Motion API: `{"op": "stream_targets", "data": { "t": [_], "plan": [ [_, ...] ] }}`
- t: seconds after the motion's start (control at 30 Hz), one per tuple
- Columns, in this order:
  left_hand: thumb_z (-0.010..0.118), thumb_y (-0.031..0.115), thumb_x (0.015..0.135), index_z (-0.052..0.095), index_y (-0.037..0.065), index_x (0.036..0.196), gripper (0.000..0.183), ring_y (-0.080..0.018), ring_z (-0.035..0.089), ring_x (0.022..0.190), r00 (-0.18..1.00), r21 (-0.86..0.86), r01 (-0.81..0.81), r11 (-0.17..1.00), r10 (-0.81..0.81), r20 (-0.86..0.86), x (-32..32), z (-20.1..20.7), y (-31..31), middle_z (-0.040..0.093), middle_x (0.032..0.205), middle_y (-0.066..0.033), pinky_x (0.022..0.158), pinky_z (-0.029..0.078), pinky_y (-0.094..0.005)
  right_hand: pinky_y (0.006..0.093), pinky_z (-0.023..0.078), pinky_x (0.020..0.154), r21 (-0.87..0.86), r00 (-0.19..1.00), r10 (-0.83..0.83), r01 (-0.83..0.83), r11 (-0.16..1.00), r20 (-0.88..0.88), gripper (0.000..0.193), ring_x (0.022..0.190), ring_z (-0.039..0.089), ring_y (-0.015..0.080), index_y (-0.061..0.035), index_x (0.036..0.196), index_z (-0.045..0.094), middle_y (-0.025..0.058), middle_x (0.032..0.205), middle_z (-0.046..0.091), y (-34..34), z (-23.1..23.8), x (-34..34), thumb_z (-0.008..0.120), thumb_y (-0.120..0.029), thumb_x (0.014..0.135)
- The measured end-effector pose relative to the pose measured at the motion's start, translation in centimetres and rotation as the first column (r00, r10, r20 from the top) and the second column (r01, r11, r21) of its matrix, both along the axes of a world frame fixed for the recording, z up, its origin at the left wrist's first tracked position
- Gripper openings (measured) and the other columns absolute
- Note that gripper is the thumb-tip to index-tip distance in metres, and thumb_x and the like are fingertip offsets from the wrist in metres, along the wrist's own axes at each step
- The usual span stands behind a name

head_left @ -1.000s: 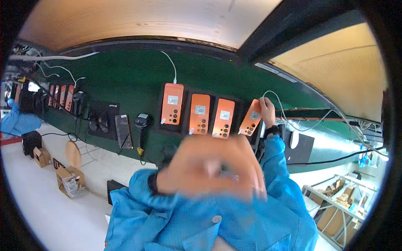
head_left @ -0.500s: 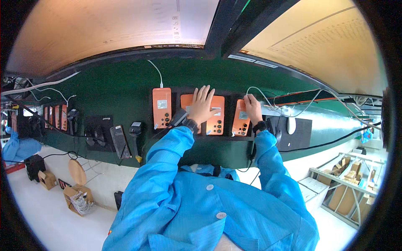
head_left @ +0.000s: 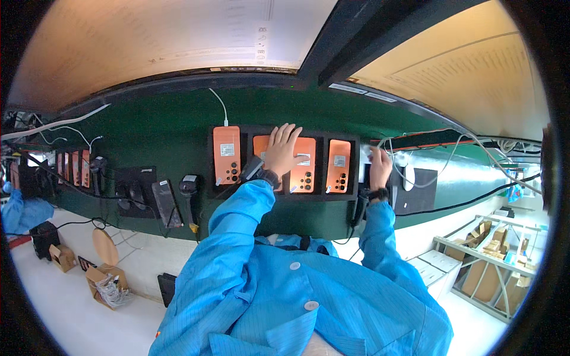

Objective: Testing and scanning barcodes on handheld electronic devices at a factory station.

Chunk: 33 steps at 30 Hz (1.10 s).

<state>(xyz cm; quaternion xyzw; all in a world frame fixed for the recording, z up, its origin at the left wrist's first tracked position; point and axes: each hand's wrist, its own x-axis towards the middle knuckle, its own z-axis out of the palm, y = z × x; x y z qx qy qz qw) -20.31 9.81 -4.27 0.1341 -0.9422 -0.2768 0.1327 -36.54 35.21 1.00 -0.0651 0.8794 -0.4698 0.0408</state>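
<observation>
Several orange smartphones lie back up in a black foam tray (head_left: 320, 197). My left hand (head_left: 284, 151) rests flat with fingers stretched over the two middle phones, one of them the middle-right phone (head_left: 303, 174). A dark grey object (head_left: 252, 168) sits beside that wrist. The leftmost phone (head_left: 226, 148) has a white cable (head_left: 220, 104) plugged into its top end. My right hand (head_left: 380, 169) is just right of the tray, fingers pinched on a white cable (head_left: 442, 177), its tip blurred by motion. The rightmost phone (head_left: 339, 161) has no cable in it.
Two large monitors (head_left: 154, 41) stand behind the green bench (head_left: 160, 107). On the right are a white mouse (head_left: 409, 177) and a dark mat (head_left: 423, 199). To the left lie a handheld scanner (head_left: 189, 193), a dark slab-shaped device (head_left: 167, 203) and a co-worker's blue sleeve (head_left: 27, 210).
My right hand has moved right, off the rightmost phone, and the white cable has come away from that phone with it. My left hand stays on the middle phones.
</observation>
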Motion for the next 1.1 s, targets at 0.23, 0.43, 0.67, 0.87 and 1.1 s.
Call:
{"op": "stream_targets", "data": {
  "t": [0.23, 0.43, 0.67, 0.87, 1.1],
  "plan": [
    [0.076, 0.051, 0.066, 0.038, 0.012, 0.137, 0.09, -0.0297, 0.03, 0.131, 1.0, 0.0, 0.003, 1.0, -0.003, 0.028, -0.5, 0.0, -0.1, 0.041, 0.133, -0.0109, 0.113, 0.015, -0.0496, 0.0306, 0.047, 0.065, 0.004, 0.988, -0.154, 0.154, 0.988, 0.022, 0.02, 0.07, 0.06, 0.0181, 0.0046, 0.087, 0.061, 0.0105, 0.074, 0.064, 7.9, -0.5, 5.8, 0.052, -0.013, 0.09],
    [0.078, 0.051, 0.063, 0.041, 0.011, 0.136, 0.091, -0.0294, 0.033, 0.129, 0.995, -0.033, 0.015, 0.999, -0.012, 0.097, -1.6, 1.0, -0.2, 0.043, 0.132, -0.0112, 0.113, 0.018, -0.0481, 0.0438, 0.043, 0.078, 0.366, 0.978, -0.207, 0.2, 0.909, -0.021, 0.04, 0.084, 0.053, 0.0388, 0.0118, 0.089, 0.048, 0.0263, 0.088, 0.053, 10.0, -4.9, 6.9, 0.065, -0.022, 0.076],
    [0.074, 0.05, 0.067, 0.036, 0.01, 0.139, 0.091, -0.0331, 0.035, 0.127, 0.998, -0.135, 0.036, 0.99, -0.043, -0.051, -1.1, 1.2, 0.1, 0.044, 0.131, -0.0148, 0.112, 0.018, -0.0499, 0.041, 0.046, 0.086, 0.17, 0.96, -0.259, 0.239, 0.956, 0.107, 0.054, 0.097, 0.06, 0.0365, 0.0025, 0.114, 0.035, 0.021, 0.103, 0.062, 10.4, -7.2, 10.7, 0.067, -0.005, 0.071],
    [0.072, 0.061, 0.064, 0.04, 0.012, 0.137, 0.093, -0.0304, 0.036, 0.126, 0.989, -0.172, 0.012, 0.985, 0.014, 0.15, 0.5, -0.6, 0.4, 0.046, 0.13, -0.0119, 0.112, 0.018, -0.049, 0.039, 0.05, 0.074, 0.223, 0.93, -0.299, 0.252, 0.942, 0.212, 0.053, 0.082, 0.061, 0.0298, -0.0023, 0.105, 0.034, 0.0173, 0.09, 0.056, 11.2, -6.5, 12.9, 0.071, -0.018, 0.071],
    [0.076, 0.048, 0.063, 0.044, 0.012, 0.132, 0.085, -0.0297, 0.039, 0.123, 1.0, -0.153, -0.004, 0.988, 0.0, -0.023, -1.8, 2.3, 0.8, 0.048, 0.126, -0.0108, 0.111, 0.021, -0.0462, 0.0308, 0.047, 0.062, -0.023, 0.994, -0.043, 0.046, 0.999, 0.104, 0.043, 0.073, 0.052, 0.0161, 0.0017, 0.103, 0.033, 0.0103, 0.083, 0.05, 11.2, -1.6, 11.7, 0.065, -0.012, 0.079]
  ]
}}
